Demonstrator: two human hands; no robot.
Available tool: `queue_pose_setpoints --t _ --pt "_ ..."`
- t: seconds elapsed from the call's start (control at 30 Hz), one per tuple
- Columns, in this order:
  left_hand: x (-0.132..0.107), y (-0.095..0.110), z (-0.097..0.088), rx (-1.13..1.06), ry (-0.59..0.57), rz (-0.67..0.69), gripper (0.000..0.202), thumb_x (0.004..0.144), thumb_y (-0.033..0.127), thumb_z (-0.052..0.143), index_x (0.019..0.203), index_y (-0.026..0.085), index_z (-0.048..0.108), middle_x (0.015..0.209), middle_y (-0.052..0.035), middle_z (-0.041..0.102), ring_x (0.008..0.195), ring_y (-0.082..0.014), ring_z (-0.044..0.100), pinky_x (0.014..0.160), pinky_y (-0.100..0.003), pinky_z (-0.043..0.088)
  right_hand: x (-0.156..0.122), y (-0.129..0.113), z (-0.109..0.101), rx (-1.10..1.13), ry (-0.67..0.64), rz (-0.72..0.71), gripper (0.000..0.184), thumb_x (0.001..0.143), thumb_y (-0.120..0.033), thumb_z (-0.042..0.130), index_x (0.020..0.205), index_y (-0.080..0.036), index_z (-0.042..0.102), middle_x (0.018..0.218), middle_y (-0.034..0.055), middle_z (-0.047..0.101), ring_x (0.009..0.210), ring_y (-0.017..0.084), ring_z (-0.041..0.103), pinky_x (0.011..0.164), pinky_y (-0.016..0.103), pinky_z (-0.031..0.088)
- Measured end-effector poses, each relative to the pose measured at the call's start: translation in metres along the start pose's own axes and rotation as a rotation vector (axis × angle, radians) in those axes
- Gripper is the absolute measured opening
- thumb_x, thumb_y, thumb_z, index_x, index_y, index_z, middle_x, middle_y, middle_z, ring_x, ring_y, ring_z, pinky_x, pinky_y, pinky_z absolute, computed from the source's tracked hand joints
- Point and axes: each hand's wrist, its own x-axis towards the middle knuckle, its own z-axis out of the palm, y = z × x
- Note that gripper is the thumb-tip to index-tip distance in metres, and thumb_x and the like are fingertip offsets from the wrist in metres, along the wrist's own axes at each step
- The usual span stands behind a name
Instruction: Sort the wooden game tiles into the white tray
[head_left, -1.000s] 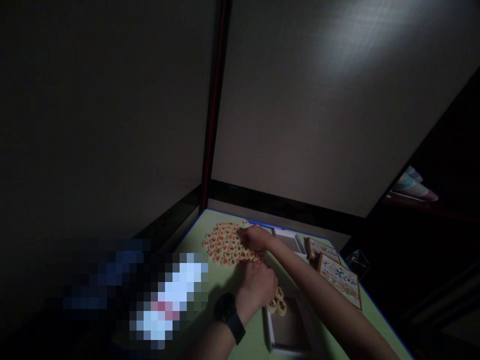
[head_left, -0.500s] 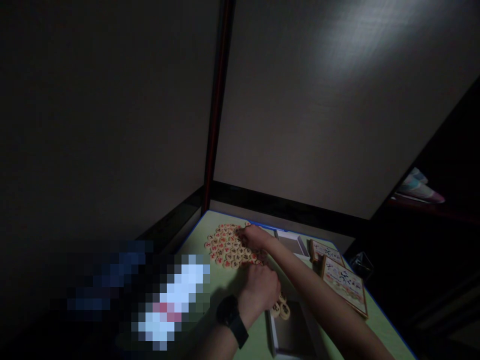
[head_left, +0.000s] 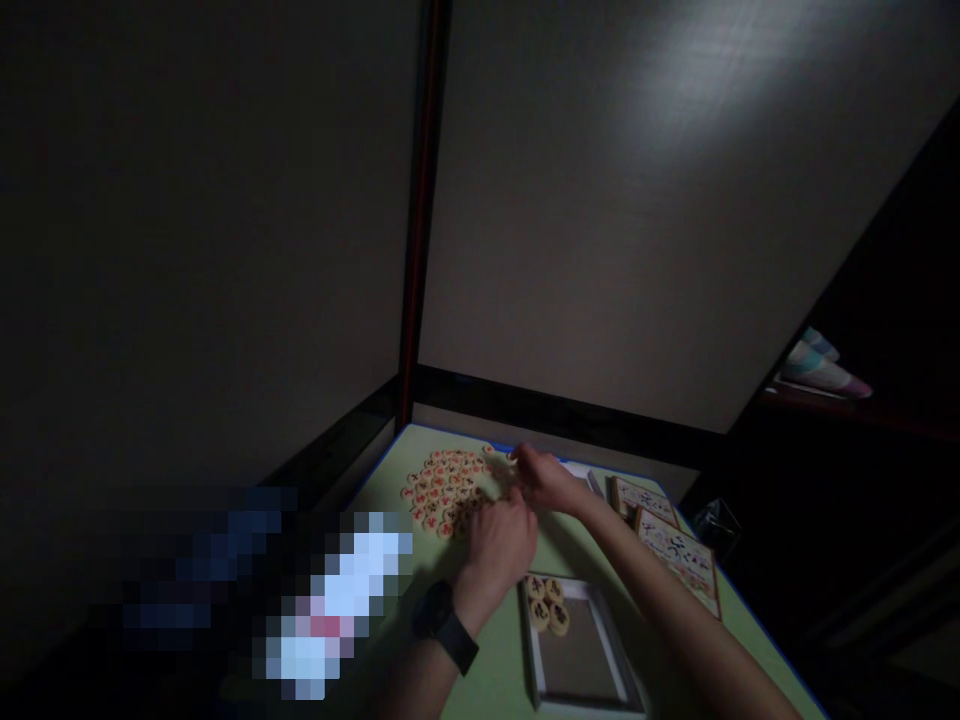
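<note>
Round wooden Chinese chess pieces (head_left: 439, 485) with red and black characters lie in a loose cluster on the green tabletop. My left hand (head_left: 504, 540), with a black watch on its wrist, is at the near right side of the cluster. Its fingers are curled down over some pieces, and what they grip is hidden. Just beyond it, my right hand (head_left: 549, 480) bends its fingers near the far right of the cluster; a piece shows by the fingertips, but their grip is unclear. Several black-lettered pieces (head_left: 547, 605) sit in the upper left corner of a shallow box tray (head_left: 581, 650).
A second tray (head_left: 589, 478) lies partly behind my right forearm. Two decorated box lids (head_left: 679, 555) lie at the table's right side. Walls stand behind the table (head_left: 382, 490). A blurred patch covers the left. Folded cloth (head_left: 817, 365) is at the far right.
My left hand has moved from beside the box tray up to the cluster, uncovering the pieces in the tray. My right hand has shifted slightly right, away from the cluster's middle.
</note>
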Motion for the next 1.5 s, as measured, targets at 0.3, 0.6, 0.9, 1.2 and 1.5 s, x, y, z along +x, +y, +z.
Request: queue_pose_setpoints --t 0.3,0.6,0.9,1.2,1.5 --pt "0.009 0.007 0.034 -1.357 -0.259 0.005 0.033 0.084 0.041 0.064 0.107 0.017 0.063 0.103 -0.0087 0.065 0.086 -0.0190 0.066 0.074 -0.030 0.055 -0.125 0.005 0.007 0.502 0.431 0.043 0.020 0.090 -0.027 0.051 0.109 -0.022 0.047 0.096 0.0068 0.067 0.082 0.019 0.066 0.074 0.032 0.052" --pt "-0.003 0.004 0.031 -1.609 -0.312 -0.131 0.042 0.058 0.035 0.089 0.091 0.014 0.072 0.096 -0.0072 0.068 0.084 -0.0146 0.062 0.078 -0.026 0.049 -0.132 -0.022 0.033 0.447 0.611 0.058 0.019 0.094 -0.023 0.047 0.112 -0.019 0.052 0.098 0.0079 0.067 0.085 0.018 0.066 0.077 0.031 0.055" --pt "0.002 0.000 0.026 -1.624 -0.338 -0.135 0.037 0.067 0.034 0.083 0.095 0.015 0.071 0.092 -0.0050 0.064 0.081 -0.0122 0.058 0.073 -0.024 0.045 -0.134 -0.024 0.036 0.473 0.687 0.027 0.026 0.094 -0.023 0.049 0.119 -0.021 0.056 0.108 0.0096 0.069 0.093 0.020 0.068 0.084 0.034 0.057" --pt "0.004 -0.001 0.025 -1.707 -0.420 -0.134 0.045 0.058 0.034 0.089 0.095 0.014 0.073 0.089 -0.0051 0.063 0.079 -0.0105 0.055 0.070 -0.020 0.042 -0.134 -0.022 0.041 0.413 0.741 0.016 0.027 0.094 -0.024 0.051 0.120 -0.021 0.058 0.109 0.0090 0.071 0.090 0.020 0.069 0.084 0.034 0.057" --pt "0.000 0.001 0.019 -1.675 -0.505 -0.201 0.043 0.064 0.043 0.085 0.089 0.014 0.064 0.084 -0.0012 0.058 0.071 -0.0085 0.052 0.059 -0.020 0.036 -0.136 -0.022 0.035 0.288 0.910 -0.048 0.029 0.095 -0.021 0.051 0.122 -0.022 0.060 0.111 0.0112 0.066 0.102 0.021 0.065 0.087 0.035 0.056"
